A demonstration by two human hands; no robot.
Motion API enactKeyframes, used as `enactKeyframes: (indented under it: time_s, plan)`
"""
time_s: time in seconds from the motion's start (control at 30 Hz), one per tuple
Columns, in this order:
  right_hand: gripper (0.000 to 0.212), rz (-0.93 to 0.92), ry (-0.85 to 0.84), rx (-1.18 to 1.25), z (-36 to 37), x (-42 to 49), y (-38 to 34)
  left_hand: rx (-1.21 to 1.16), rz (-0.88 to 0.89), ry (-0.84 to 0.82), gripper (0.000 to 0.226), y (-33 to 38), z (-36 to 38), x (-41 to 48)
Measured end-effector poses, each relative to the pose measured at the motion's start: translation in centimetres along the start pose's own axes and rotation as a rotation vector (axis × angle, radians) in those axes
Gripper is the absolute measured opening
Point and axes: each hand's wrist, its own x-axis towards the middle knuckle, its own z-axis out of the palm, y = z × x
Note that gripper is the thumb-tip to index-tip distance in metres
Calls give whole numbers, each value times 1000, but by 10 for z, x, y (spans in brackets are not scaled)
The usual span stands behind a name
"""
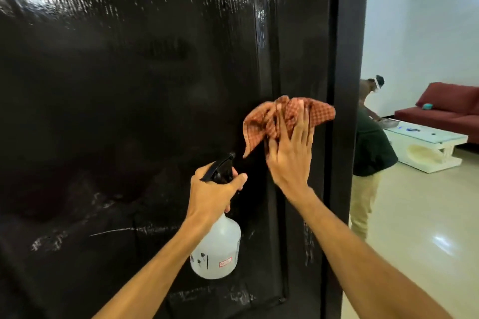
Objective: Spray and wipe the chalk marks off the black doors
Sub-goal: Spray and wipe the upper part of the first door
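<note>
The left grip (pixel 215 194) is clenched around the neck of a translucent white spray bottle (pixel 216 248), hiding the neck and the trigger, so only the black nozzle head pokes out above the knuckles, pointing up and left towards the black door (pixel 129 85). How much liquid the bottle holds is hard to make out through its cloudy wall; a small red label and some dark printing on it are too blurred to read. The right grip (pixel 290 155) lies flat, fingers stretched out, pressing a red-brown checked cloth (pixel 261 122) against the door near its right edge; the fingertips are partly buried in the bunched fabric. Pale chalk marks (pixel 145 229) streak the lower door to the left of the bottle, with fainter smears near the bottom, and glare washes over the upper panel. To the right, past the dark door frame (pixel 344 85), a second person (pixel 370 142) bends over a low white counter (pixel 438 141), partly cut off by the frame. Small blue items on the counter are too small to identify. A red sofa (pixel 445 109) behind it runs off the right edge.
</note>
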Motion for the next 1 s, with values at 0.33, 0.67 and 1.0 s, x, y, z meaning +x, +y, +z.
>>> enactKeyframes:
  time_s: [0.33,0.67,1.0]
  plan:
    - [63,211,-18,51,2,-29,53,49,-29,-116,19,-5,57,3]
    - [72,151,28,127,11,-40,20,27,-16,-3,23,-29,25,-7]
    - [69,84,9,177,32,-53,-83,30,-45,190,20,-51,-102,-42]
